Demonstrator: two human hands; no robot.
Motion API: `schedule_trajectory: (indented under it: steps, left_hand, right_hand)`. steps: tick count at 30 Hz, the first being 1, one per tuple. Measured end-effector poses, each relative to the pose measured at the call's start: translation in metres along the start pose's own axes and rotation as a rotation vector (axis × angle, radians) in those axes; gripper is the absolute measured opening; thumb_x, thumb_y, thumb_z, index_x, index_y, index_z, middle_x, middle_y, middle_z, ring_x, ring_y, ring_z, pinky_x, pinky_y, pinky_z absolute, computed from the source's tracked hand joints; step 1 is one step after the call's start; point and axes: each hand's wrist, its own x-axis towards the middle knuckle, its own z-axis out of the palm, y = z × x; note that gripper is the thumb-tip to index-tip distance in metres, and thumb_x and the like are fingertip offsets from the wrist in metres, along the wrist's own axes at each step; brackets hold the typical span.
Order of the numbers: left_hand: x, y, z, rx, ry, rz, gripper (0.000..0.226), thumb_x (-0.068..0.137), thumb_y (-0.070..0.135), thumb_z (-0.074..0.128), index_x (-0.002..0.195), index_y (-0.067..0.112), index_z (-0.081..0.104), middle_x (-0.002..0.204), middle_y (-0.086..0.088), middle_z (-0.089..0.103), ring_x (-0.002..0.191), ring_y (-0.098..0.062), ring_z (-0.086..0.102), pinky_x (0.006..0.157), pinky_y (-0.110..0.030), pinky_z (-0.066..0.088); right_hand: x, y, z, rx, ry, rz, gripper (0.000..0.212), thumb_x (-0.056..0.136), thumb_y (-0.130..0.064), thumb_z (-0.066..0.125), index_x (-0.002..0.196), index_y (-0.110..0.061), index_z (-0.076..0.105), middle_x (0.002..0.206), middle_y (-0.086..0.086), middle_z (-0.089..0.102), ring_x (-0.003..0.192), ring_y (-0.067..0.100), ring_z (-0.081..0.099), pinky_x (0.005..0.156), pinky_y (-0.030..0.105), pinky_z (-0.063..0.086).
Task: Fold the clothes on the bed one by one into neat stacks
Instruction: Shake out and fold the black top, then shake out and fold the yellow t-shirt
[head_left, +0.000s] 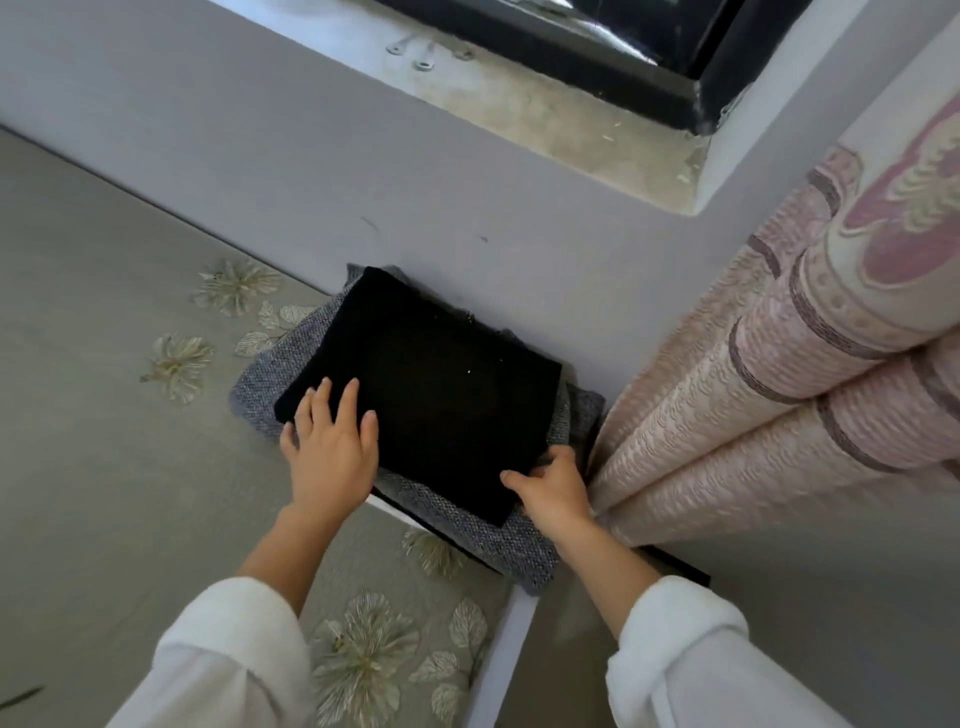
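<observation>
A folded black garment (436, 384) lies on top of a folded grey knit garment (498, 540), forming a stack at the corner of the bed against the wall. My left hand (332, 447) rests flat on the black garment's near left edge, fingers straight. At the stack's near right corner, my right hand (550, 488) has its thumb on top of the black garment and its fingers curled under that edge. Both arms wear white sleeves.
The bed (104, 415) has a grey-green cover with embroidered flowers, stretching left. A grey wall (363, 171) and a window sill (545, 114) stand behind the stack. A pink patterned curtain (779, 389) hangs close on the right, touching the stack's side.
</observation>
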Motion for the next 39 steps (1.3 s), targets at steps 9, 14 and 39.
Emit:
schedule_trajectory:
  steps: [9, 14, 39]
  left_hand:
    - [-0.128, 0.014, -0.02, -0.381, -0.074, -0.244, 0.047, 0.102, 0.028, 0.033, 0.147, 0.013, 0.031, 0.15, -0.013, 0.033, 0.14, -0.031, 0.023, 0.113, -0.043, 0.02]
    - [-0.248, -0.001, -0.032, -0.384, 0.001, -0.363, 0.045, 0.101, 0.026, 0.036, 0.145, 0.016, 0.034, 0.148, -0.012, 0.037, 0.136, -0.031, 0.028, 0.111, -0.041, 0.023]
    - [-0.815, -0.298, -0.175, -0.258, 0.526, -1.051, 0.043, 0.098, 0.025, 0.038, 0.141, 0.016, 0.041, 0.146, -0.008, 0.042, 0.136, -0.026, 0.031, 0.111, -0.038, 0.028]
  right_hand:
    - [-0.09, 0.007, -0.016, -0.19, -0.078, -0.343, 0.053, 0.087, -0.024, 0.067, 0.132, -0.015, 0.041, 0.125, 0.003, 0.048, 0.099, 0.013, 0.052, 0.076, 0.023, 0.039]
    - [-0.164, 0.034, -0.007, -0.348, -0.264, -0.517, 0.045, 0.09, -0.025, 0.063, 0.128, -0.017, 0.042, 0.123, 0.0, 0.045, 0.092, 0.01, 0.049, 0.07, 0.021, 0.038]
    - [-0.658, 0.193, 0.264, -0.805, -1.007, -1.125, 0.051, 0.091, -0.033, 0.058, 0.135, -0.011, 0.044, 0.133, 0.009, 0.049, 0.118, 0.024, 0.051, 0.095, 0.033, 0.041]
